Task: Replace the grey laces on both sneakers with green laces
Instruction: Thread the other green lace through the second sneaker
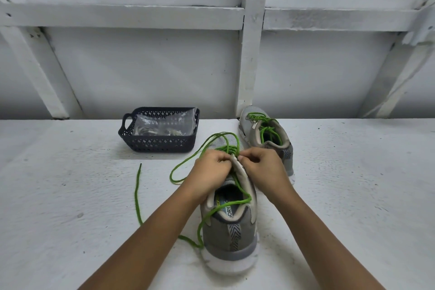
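The left hand and right hand pinch the lace tightly; the sneaker sits beneath each grip.

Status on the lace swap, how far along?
Done: far sneaker is laced green. In hand: left hand and right hand pinch at the near sneaker's eyelets, threading its green lace. Left: finish the upper eyelets; long ends trail loose over the table.

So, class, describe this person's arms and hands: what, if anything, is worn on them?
The left forearm and right forearm are bare to the picture's lower edge, no sleeves. The left hand and right hand are ungloved; no watch or bracelet shows at either wrist.
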{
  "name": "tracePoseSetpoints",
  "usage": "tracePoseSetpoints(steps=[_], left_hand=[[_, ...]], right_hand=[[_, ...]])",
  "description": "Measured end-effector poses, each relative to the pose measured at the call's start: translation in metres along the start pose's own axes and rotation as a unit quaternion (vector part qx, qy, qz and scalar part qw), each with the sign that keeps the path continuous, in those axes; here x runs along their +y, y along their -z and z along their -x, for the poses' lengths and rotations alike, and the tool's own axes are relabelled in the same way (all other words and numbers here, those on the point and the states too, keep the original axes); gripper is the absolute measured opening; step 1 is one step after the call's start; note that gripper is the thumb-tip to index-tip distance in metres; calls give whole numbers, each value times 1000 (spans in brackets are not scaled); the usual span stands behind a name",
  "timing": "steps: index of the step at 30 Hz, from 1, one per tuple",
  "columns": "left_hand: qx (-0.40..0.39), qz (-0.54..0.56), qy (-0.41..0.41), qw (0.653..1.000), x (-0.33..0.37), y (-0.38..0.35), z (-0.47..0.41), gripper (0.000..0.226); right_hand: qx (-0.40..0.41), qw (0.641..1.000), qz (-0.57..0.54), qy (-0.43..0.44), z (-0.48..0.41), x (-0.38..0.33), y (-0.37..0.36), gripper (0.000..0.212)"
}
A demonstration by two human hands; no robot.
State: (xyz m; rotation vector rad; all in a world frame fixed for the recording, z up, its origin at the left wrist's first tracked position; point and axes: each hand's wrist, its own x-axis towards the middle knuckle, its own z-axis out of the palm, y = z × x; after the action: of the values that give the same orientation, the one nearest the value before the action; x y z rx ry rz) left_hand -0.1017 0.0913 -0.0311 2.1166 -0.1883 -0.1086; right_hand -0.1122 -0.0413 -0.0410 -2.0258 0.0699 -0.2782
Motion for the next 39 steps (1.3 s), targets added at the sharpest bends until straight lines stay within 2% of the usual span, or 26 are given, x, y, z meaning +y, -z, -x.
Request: tracePoseSetpoints(steps=[2,6,9,11,14,16,17,19,20,21,22,23,25,27,28,29,31,33,36,39], left_hand=[[7,-51,-12,999,-1,0,-3,22],[73,-158,-34,984,-2,-5,-4,14],[130,-164,-64,976,-2,-9,1,12],[167,-128,-92,973,-3,-9,3,8],[212,-34,-108,971,-1,-4,5,10],[220,103,-62,968,2,6,6,16],[210,219,-34,952,4,13,5,20],[167,458,-14,873,7,28,3,25],[163,527,-16,834,7,36,2,26],[175,557,-15,812,6,43,1,27],[195,560,-8,805,4,51,-1,27],[219,542,3,811,2,59,-3,26],[250,449,35,857,-1,72,-6,26],[247,262,62,931,-4,82,-7,27],[241,143,67,958,-5,85,-7,26],[235,25,63,970,-6,85,-6,22],[209,-173,28,962,-3,77,-1,19],[162,-288,-26,943,1,61,1,31],[103,-372,-94,918,12,35,0,38],[45,-446,-107,888,14,13,-4,35]], right_hand=[[-31,999,-4,-11,5,-4,1,23],[-58,996,-58,-17,15,-11,-5,27],[-40,995,-90,-35,16,-11,-9,24],[-27,990,-126,-55,17,-10,-10,25],[-13,987,-146,-66,17,-8,-11,27],[-10,983,-167,-81,18,-7,-10,27],[-11,980,-178,-88,18,-7,-10,28],[-15,977,-191,-95,18,-6,-9,28],[-16,976,-194,-96,18,-6,-9,27],[-16,976,-195,-97,18,-5,-10,26],[-15,976,-196,-97,18,-5,-10,25],[-14,975,-197,-98,19,-5,-10,25],[-9,976,-194,-99,18,-5,-10,24],[-4,976,-193,-100,18,-5,-11,25],[-1,976,-192,-99,18,-4,-11,26],[1,977,-191,-97,18,-4,-12,26],[7,977,-192,-96,18,-3,-12,26],[11,976,-196,-96,18,-2,-13,24],[13,974,-207,-95,17,-1,-13,17],[35,973,-208,-92,16,1,-14,14]])
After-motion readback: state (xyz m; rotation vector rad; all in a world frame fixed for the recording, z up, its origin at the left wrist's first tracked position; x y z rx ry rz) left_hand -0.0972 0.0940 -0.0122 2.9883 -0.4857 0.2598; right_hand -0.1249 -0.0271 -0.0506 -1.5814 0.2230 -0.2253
